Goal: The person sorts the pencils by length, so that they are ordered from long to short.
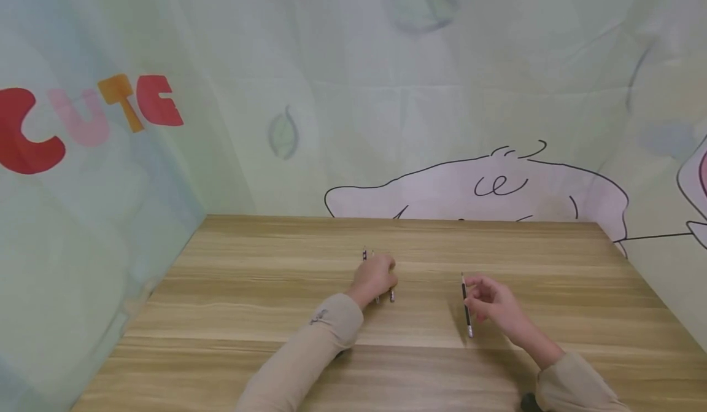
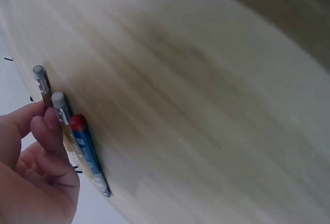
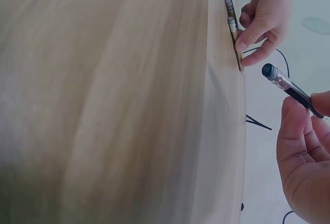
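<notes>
My left hand (image 1: 377, 275) pinches a pencil (image 1: 392, 295) with a grey eraser end between thumb and finger, low over the table. Beside it lie a second pencil (image 2: 60, 103), also with a pale eraser, and a blue pencil (image 2: 86, 144) with a red end. In the head view the left hand covers much of these pencils. To the right, my right hand (image 1: 499, 306) holds a dark pencil (image 1: 466, 307) between thumb and fingers, its eraser end toward me and its point away. In the right wrist view that eraser pencil (image 3: 281, 81) stands above the tabletop.
The wood-grain table (image 1: 248, 314) reaches back to a hanging cloth (image 1: 232, 93) printed with cartoon drawings. Coloured letters (image 1: 118, 102) mark the cloth on the left side. Both forearms, in beige sleeves (image 1: 298, 357), extend over the front of the table.
</notes>
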